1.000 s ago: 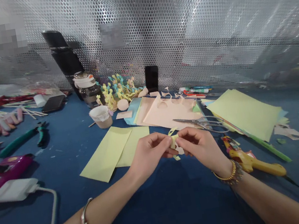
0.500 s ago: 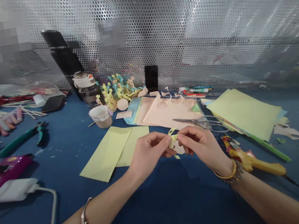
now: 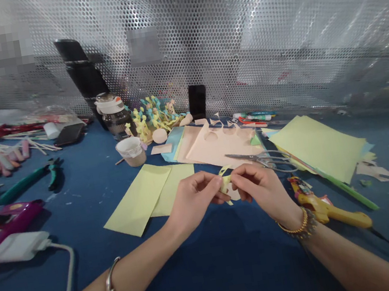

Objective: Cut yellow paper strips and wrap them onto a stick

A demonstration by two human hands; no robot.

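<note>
The left hand (image 3: 193, 202) and right hand (image 3: 263, 187) pinch 1 curled strip of pale yellow paper (image 3: 224, 183) between thumbs and fingertips, just in front of the steel scissors (image 3: 246, 158).

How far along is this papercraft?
Done: a heap of cut yellow and blue paper shapes stands at the back, and a peach sheet has holes cut out. In hand: the left hand and right hand pinch a small paper piece. Left: whole yellow sheets lie nearby.
</note>
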